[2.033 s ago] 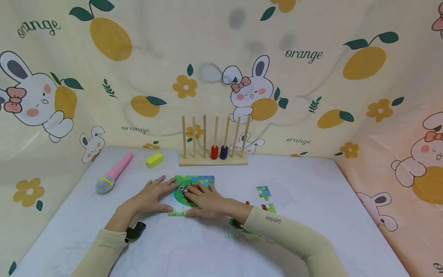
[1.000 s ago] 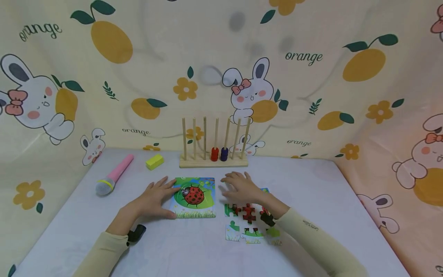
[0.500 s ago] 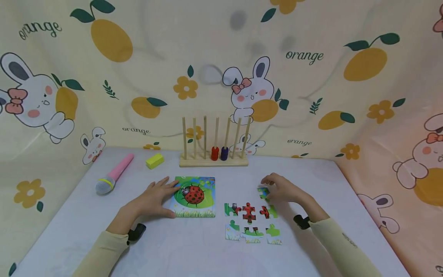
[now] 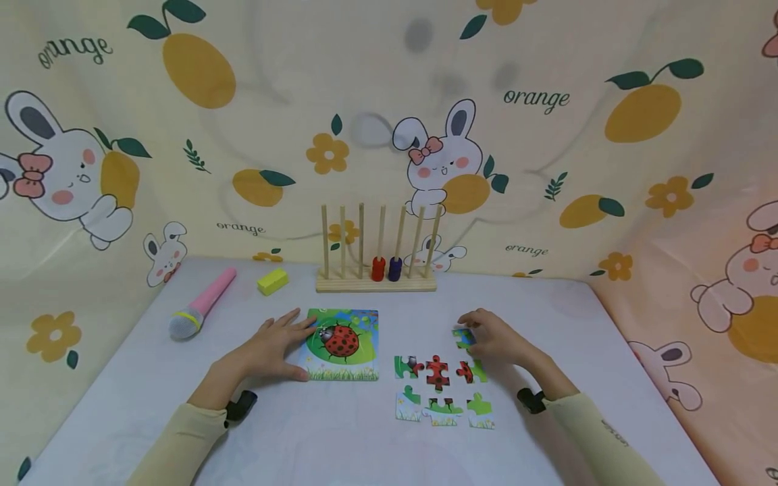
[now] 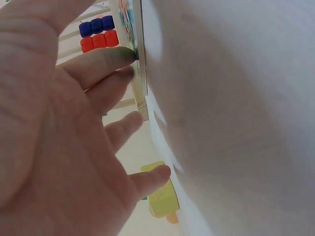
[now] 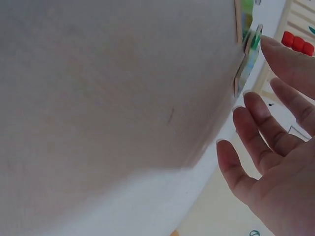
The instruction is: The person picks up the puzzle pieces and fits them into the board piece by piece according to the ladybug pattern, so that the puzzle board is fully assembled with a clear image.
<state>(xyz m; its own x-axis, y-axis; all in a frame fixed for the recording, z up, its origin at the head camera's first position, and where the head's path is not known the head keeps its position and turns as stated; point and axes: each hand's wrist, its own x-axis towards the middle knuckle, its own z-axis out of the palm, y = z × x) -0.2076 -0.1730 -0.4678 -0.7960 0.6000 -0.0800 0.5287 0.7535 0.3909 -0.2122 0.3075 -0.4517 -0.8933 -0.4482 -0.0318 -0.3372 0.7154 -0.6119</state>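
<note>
My left hand [image 4: 267, 349] rests at the left edge of a square ladybug picture board [image 4: 342, 373], fingers spread and thumb near its lower left corner. In the left wrist view its fingertips [image 5: 129, 55] are right at the board's edge. My right hand [image 4: 500, 339] is over a blue-and-green jigsaw piece [image 4: 462, 338] at the top right of the loose pieces. Its thumb and forefinger lie at opposite sides of this piece, partly covering it, with a gap between them. In the right wrist view the other fingers [image 6: 258, 130] are loosely bent.
Several loose jigsaw pieces [image 4: 437, 373] lie in rows right of the board. Behind stands a wooden peg rack [image 4: 375, 286] with red beads [image 4: 378, 269] and dark blue beads [image 4: 395, 269]. A yellow block [image 4: 273, 281] and a pink toy microphone [image 4: 202, 303] lie at the back left.
My right hand has lifted off the ladybug board and moved right to the blue-and-green jigsaw piece, staying there over the last half second. My left hand has stayed at the board's edge.
</note>
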